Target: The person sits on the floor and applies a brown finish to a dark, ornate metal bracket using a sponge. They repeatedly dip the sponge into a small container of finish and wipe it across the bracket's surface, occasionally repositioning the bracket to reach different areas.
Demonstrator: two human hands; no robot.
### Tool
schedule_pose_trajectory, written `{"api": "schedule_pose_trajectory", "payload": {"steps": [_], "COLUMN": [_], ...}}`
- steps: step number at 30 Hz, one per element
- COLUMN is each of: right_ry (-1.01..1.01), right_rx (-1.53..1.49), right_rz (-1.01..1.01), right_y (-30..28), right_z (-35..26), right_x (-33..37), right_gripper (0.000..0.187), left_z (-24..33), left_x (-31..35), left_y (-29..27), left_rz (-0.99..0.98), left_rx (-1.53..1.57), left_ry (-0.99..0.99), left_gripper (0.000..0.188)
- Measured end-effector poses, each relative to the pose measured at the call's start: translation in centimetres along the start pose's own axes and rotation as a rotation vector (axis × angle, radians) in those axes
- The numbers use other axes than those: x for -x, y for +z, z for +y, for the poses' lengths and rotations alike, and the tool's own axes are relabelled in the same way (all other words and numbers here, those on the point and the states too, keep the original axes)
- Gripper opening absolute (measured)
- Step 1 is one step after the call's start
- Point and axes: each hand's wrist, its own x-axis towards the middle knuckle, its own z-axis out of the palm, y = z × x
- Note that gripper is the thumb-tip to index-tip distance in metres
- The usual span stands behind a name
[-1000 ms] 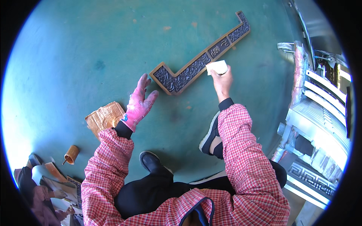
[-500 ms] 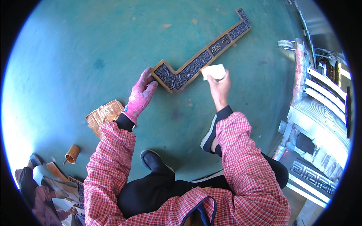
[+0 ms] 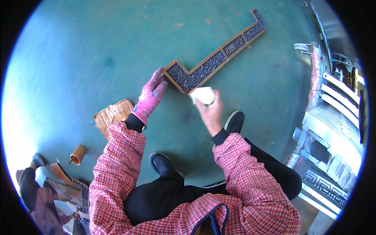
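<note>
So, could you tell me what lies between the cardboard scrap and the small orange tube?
Only bare green floor between the cardboard and the tube, in the head view.

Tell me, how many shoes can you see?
2 shoes, both dark, on the green floor: one shoe right of the right hand holding a white pad, the other shoe below, between the sleeves.

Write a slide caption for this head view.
Pink-gloved left hand steadies ornate bronze trim while right hand presses a white pad against it.
</note>
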Motion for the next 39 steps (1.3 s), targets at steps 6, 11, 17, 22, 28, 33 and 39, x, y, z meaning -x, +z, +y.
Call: {"api": "schedule_pose_trajectory", "payload": {"steps": [6, 11, 17, 22, 28, 33, 39], "right_ry": [0.003, -0.04, 0.01, -0.072, -0.291, -0.229, -0.144], "right_rx": [0.055, 0.067, 0.025, 0.087, 0.239, 0.193, 0.312], "right_rz": [0.065, -0.087, 0.127, -0.029, 0.039, 0.055, 0.008], "right_y": [-0.4, 0.0, -0.2, 1.3, 2.2, 1.1, 0.4], "right_z": [1.6, 0.7, 1.3, -0.6, -0.9, -0.8, -1.0], "right_x": [-2.9, 1.2, -2.6, 1.6, 0.6, 0.6, 0.4], "right_gripper": [0.043, 0.048, 0.043, 0.042, 0.038, 0.039, 0.037], "left_z": [-0.5, -0.8, -1.1, -0.9, -1.1, -0.8, -1.0], "left_x": [-0.3, -0.1, -0.3, 0.0, 0.5, 1.0, 2.1], "left_y": [-0.1, -0.1, -0.4, -0.3, -0.5, -0.7, -0.8], "left_rz": [-0.021, -0.013, -0.022, -0.003, 0.003, 0.022, 0.057], "left_rx": [0.005, 0.015, 0.047, 0.019, -0.003, -0.029, 0.039], "left_ry": [0.007, 0.009, 0.025, 0.019, 0.039, 0.035, 0.02], "left_gripper": [0.06, 0.058, 0.057, 0.056, 0.054, 0.054, 0.054]}}
